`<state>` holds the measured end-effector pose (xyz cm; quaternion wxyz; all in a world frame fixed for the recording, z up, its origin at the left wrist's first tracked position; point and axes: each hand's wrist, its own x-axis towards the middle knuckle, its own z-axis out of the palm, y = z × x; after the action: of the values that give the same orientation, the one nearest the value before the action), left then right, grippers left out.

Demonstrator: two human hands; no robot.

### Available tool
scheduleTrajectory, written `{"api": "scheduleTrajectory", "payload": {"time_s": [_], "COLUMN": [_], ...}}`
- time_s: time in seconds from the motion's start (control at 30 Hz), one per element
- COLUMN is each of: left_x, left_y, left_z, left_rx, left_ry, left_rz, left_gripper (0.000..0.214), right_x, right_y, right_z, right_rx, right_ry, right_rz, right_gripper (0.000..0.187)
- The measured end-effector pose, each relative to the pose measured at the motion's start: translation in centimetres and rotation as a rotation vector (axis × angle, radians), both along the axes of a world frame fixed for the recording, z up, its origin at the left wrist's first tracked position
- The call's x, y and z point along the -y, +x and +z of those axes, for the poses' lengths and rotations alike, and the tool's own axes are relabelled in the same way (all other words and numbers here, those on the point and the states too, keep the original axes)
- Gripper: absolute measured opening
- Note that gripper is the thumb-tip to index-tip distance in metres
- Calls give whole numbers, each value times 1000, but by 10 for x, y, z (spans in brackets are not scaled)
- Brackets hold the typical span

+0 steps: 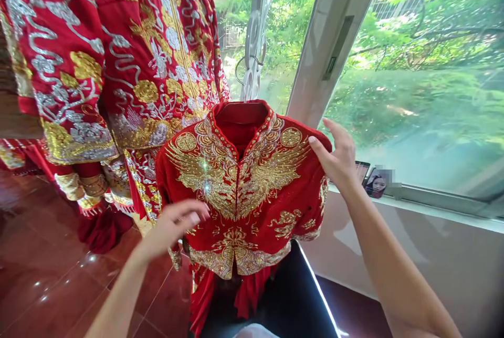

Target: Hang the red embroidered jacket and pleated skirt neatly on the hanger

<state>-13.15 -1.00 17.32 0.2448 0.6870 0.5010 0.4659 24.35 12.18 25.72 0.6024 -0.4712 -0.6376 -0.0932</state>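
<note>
Daylight comes through a large window (409, 123), with green trees (437, 46) beyond it. A pale post (338, 28) borders the window's left side, a narrow sill (441, 213) lines its bottom, and a pale wall (338, 254) drops below. Glossy dark-red floor tiles (51, 280) lie left of the window.

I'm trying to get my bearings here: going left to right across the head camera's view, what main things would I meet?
Larger red garment with gold and silver decoration → red jacket with gold embroidery → right hand → small object showing a portrait.
</note>
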Motion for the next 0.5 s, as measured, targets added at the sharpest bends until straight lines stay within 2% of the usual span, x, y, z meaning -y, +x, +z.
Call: {"api": "scheduleTrajectory", "payload": {"time_s": [0.07,0.1,0.13,0.17,0.23,0.27,0.3,0.4,0.43,0.47,0.5], "left_x": [-27,-42,-57,-71,-90,-95,-97,-95,-94,-93,-93], "left_y": [-16,-23,-30,-35,-38,-36,-32,-16,-11,-8,-5], "left_z": [67,91,109,118,118,111,102,73,66,62,60], "left_rx": [-61,-187,-280,-312,-319,-313,-308,-295,-292,-292,-298], "left_ry": [566,689,695,613,388,321,311,502,561,601,630], "left_rz": [278,382,428,394,324,340,411,752,821,855,857], "left_gripper": [37,39,47,54,62,64,65,61,60,58,56], "right_x": [-10,-13,-15,-17,-22,-27,-33,-49,-50,-46,-38], "right_y": [7,8,9,9,11,14,17,24,24,21,16], "right_z": [-7,-10,-12,-14,-14,-14,-12,-5,-2,1,3], "right_rx": [-20,-45,-74,-105,-166,-201,-240,-324,-335,-330,-324], "right_ry": [-60,-75,-77,-70,-69,-89,-126,-303,-336,-331,-277], "right_rz": [112,169,213,243,282,311,352,488,501,465,367], "right_gripper": [50,48,46,44,46,48,51,57,56,54,50]}}
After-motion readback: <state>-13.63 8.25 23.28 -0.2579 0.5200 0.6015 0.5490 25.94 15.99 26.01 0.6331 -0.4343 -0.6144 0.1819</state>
